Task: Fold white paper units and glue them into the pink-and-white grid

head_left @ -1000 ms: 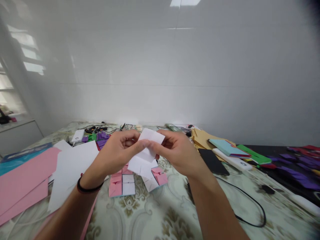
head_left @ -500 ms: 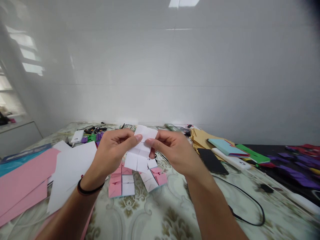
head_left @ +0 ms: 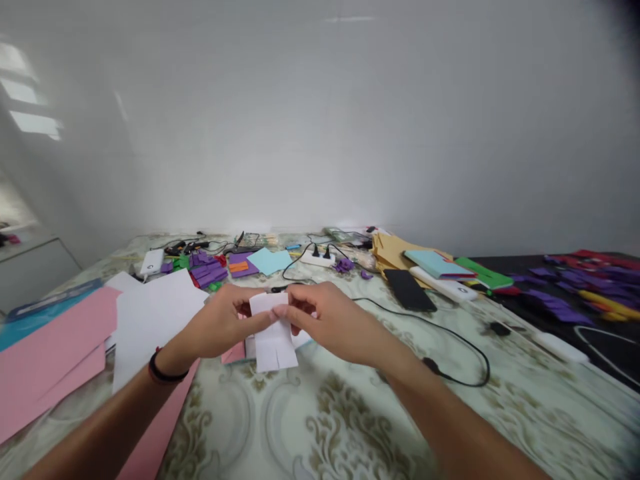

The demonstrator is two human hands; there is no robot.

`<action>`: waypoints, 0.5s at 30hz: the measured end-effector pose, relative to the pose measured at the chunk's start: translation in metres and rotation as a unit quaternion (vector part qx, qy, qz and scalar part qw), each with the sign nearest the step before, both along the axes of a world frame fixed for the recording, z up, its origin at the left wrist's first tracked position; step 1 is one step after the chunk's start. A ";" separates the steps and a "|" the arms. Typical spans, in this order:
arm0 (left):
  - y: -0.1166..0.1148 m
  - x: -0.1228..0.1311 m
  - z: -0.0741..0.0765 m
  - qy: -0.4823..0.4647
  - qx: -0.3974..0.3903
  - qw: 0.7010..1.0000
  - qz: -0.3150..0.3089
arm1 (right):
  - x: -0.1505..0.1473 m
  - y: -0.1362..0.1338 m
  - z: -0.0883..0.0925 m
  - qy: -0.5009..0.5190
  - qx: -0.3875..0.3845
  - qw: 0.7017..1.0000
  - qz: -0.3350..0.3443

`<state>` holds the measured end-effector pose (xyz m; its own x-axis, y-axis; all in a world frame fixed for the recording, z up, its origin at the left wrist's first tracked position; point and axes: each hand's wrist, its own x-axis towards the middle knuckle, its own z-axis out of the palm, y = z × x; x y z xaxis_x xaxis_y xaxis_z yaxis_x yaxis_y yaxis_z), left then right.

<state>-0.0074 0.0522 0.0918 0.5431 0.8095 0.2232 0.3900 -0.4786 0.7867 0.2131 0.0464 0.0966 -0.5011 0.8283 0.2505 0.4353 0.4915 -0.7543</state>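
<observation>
The worktop (head_left: 285,427) is covered by a pale, scroll-patterned surface and backed by a glossy, light grey wall (head_left: 325,133), with a black phone (head_left: 410,291) laid to the right of the white power strip (head_left: 318,259). Nearer than that strip and to its left, a creased white paper (head_left: 275,345) is held, clamped between the fingers of the left hand (head_left: 223,323) and the right hand (head_left: 333,321). Its long axis is turned nearly straight toward the wearer, the lined end pointed down and slightly right.
</observation>
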 end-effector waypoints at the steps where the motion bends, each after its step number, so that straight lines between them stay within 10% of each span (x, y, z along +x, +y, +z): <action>1: -0.001 -0.001 -0.009 0.007 0.001 1.000 0.007 | 0.000 -0.003 -0.011 0.014 -0.025 1.000 -0.001; 7: -0.018 0.003 -0.063 0.009 -0.068 0.998 0.016 | 0.005 -0.020 -0.073 0.073 -0.120 0.990 -0.017; 15: -0.050 0.009 -0.104 -0.048 -0.179 0.982 0.046 | -0.001 -0.040 -0.104 0.132 -0.141 0.980 -0.042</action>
<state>0.0018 0.0022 -0.0124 0.4542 0.8901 -0.0384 0.3342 -0.1303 0.9334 0.2118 0.0059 -0.0071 -0.3767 0.9190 0.1162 0.2376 0.2170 -0.9468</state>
